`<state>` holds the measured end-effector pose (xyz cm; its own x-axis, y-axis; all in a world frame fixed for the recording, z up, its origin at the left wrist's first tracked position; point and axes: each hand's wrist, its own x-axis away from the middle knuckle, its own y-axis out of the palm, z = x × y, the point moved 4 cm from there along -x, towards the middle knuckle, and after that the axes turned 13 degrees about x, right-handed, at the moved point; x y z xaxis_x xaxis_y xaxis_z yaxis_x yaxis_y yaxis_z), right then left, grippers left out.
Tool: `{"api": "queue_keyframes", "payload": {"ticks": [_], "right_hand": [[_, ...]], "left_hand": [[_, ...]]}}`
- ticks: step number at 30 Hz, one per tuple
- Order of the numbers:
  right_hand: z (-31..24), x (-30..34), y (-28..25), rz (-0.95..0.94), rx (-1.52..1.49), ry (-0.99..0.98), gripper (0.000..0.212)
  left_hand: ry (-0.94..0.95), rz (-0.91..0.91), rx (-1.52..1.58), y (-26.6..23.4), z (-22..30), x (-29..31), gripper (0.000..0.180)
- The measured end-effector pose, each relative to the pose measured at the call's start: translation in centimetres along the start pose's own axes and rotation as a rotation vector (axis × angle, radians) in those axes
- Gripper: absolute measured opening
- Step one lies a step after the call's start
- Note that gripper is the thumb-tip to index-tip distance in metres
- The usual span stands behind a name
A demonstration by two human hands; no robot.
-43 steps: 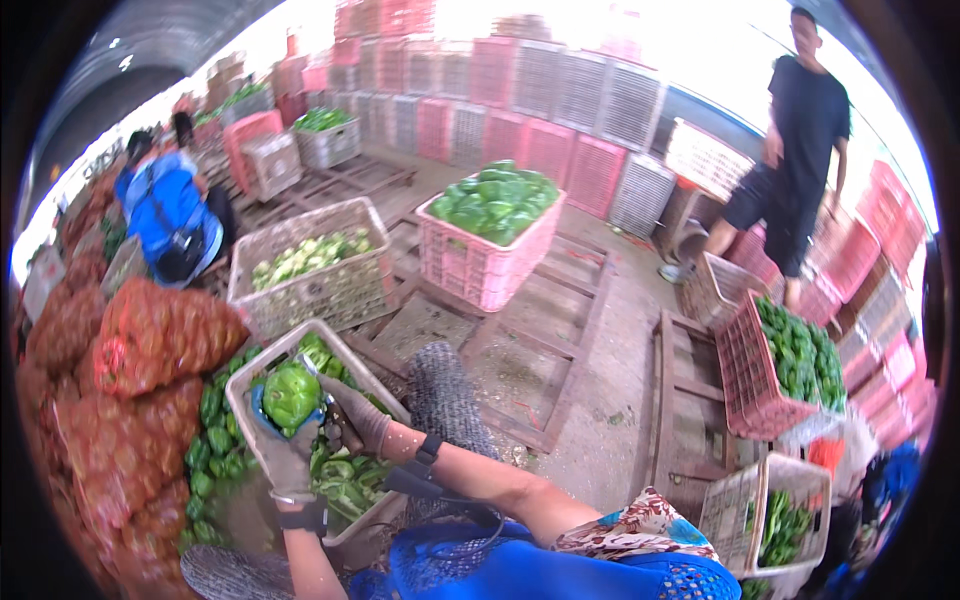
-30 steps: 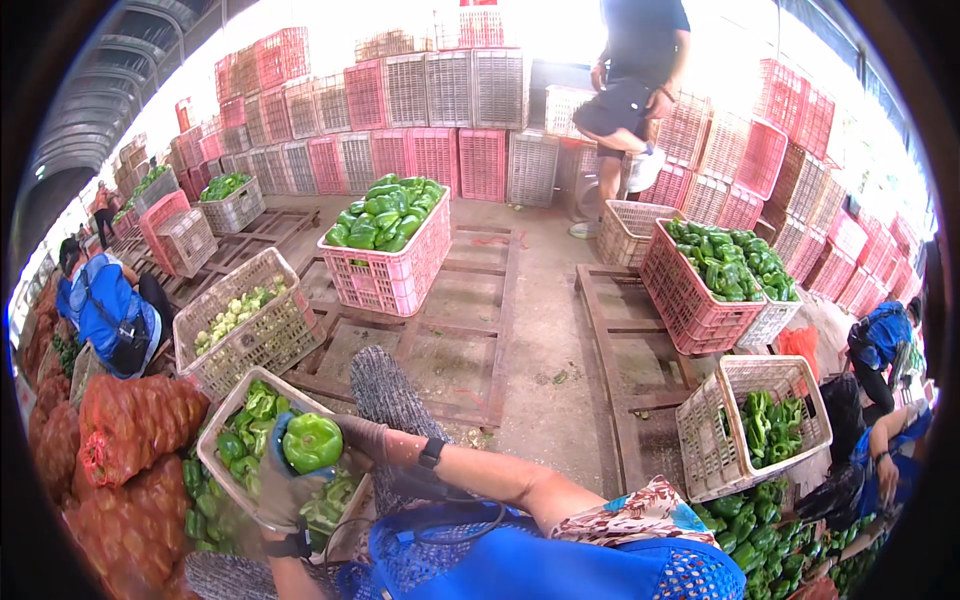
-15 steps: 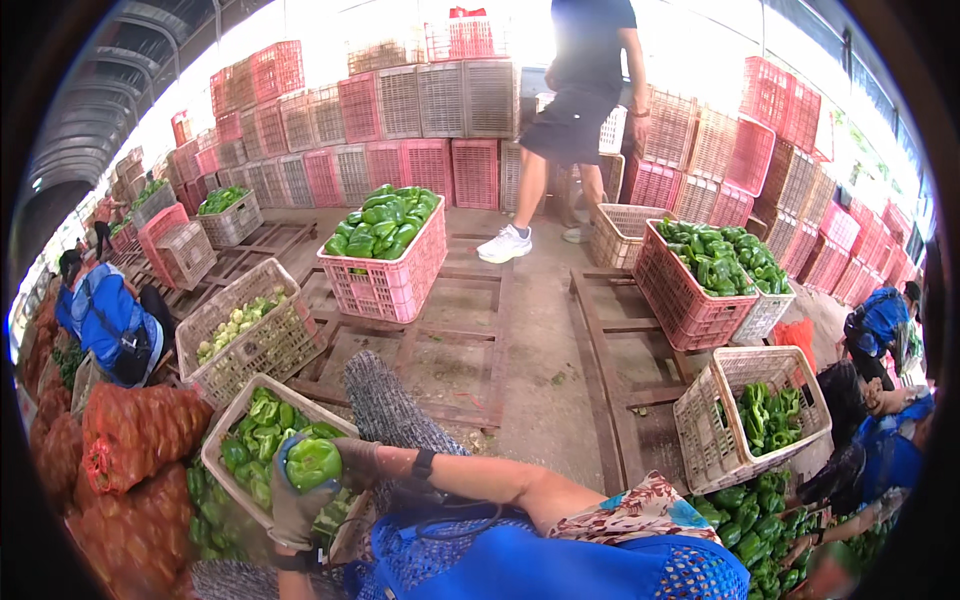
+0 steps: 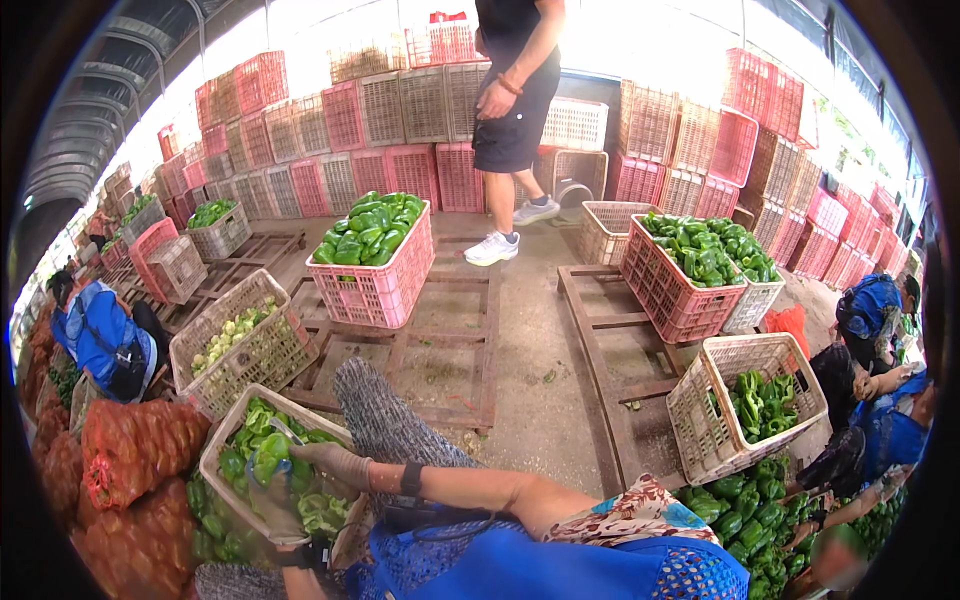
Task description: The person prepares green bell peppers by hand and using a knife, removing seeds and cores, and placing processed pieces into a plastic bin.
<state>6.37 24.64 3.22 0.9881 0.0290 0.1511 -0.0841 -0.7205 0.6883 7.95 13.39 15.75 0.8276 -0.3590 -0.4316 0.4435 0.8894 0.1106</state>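
left fingers (image 4: 260, 488) clasping pepper (image 4: 270, 457) | right fingers (image 4: 314, 455): can't tell | crate rim (image 4: 307, 414) near both

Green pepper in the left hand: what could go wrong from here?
The thin grey tool at the right hand sits close to the green pepper and the gloved left hand, so a slip might nick the glove. The pepper could also slide from the left hand and drop among the loose peppers in the crate.

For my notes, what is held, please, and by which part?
Left hand: green pepper, by its lower part. Right hand: slim tool, exact grip unclear.
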Motion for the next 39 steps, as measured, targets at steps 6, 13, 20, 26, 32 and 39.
{"api": "queue_keyframes", "payload": {"ticks": [6, 13, 20, 26, 32, 39], "right_hand": [[-2.9, 2.2, 2.0, -0.083, 0.483, -0.097, 0.026], [-3.9, 4.0, 5.6, -0.029, 0.297, 0.055, 0.024], [-2.5, 2.1, 5.4, -0.068, 0.316, 0.122, 0.022], [-3.3, 2.2, 5.9, -0.084, 0.324, 0.148, 0.026], [-2.8, -0.3, 4.2, -0.092, 0.504, -0.040, 0.026], [-4.9, 2.1, 6.2, 0.042, 0.963, -0.047, 0.036]], "left_hand": [[-0.129, 0.066, 0.088, -5.0, -3.6, -0.2, 0.044], [-0.298, -0.009, 0.321, -8.1, -6.9, 0.8, 0.050], [-0.224, 0.125, 0.429, -8.9, -8.2, 0.8, 0.043], [-0.269, 0.075, 0.581, -9.8, -9.0, 0.7, 0.064], [-0.198, 0.148, 0.522, -9.4, -8.3, -0.1, 0.058], [0.145, 0.224, -0.022, -11.7, -5.8, -2.0, 0.060]]}}
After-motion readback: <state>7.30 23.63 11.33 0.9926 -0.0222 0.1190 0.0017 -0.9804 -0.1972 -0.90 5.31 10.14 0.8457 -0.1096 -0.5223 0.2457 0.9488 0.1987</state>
